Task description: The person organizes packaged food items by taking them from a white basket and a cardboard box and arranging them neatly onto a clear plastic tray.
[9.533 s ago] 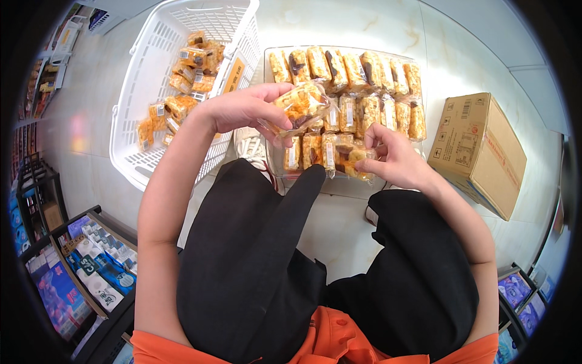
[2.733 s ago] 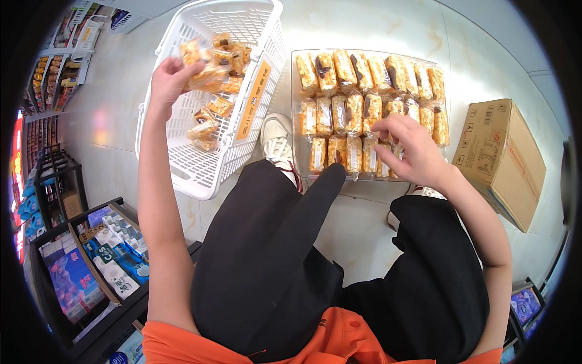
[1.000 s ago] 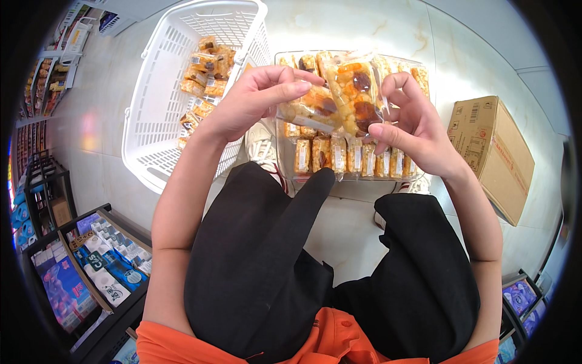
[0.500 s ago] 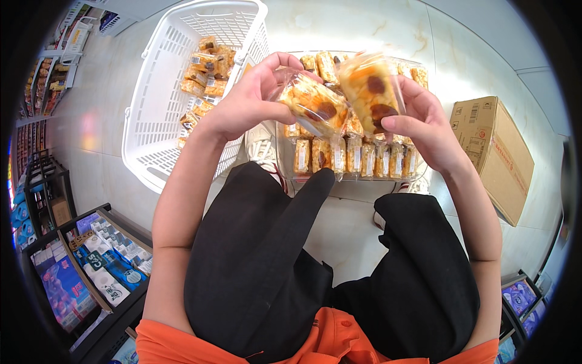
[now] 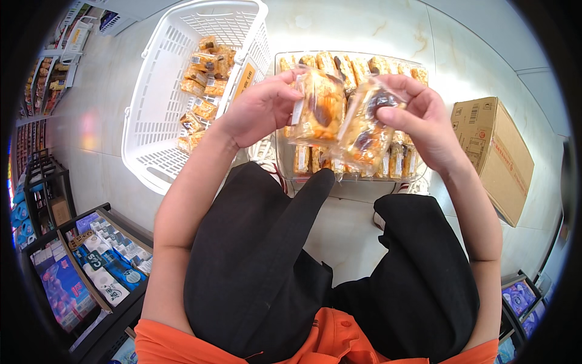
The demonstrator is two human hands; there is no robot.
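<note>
Left hand (image 5: 257,109) and right hand (image 5: 424,118) each hold a wrapped pastry, left pastry (image 5: 318,112), right pastry (image 5: 364,130), fingers pinched on the wrappers, above the clear pastry tray (image 5: 285,173) beside the white basket (image 5: 151,115).

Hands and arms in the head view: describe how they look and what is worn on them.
Both forearms are bare from elbow to wrist, with no sleeves reaching them. The left hand and right hand wear no gloves; no rings, watch or bracelets show. An orange garment shows at the lower edge, above black trousers.
</note>
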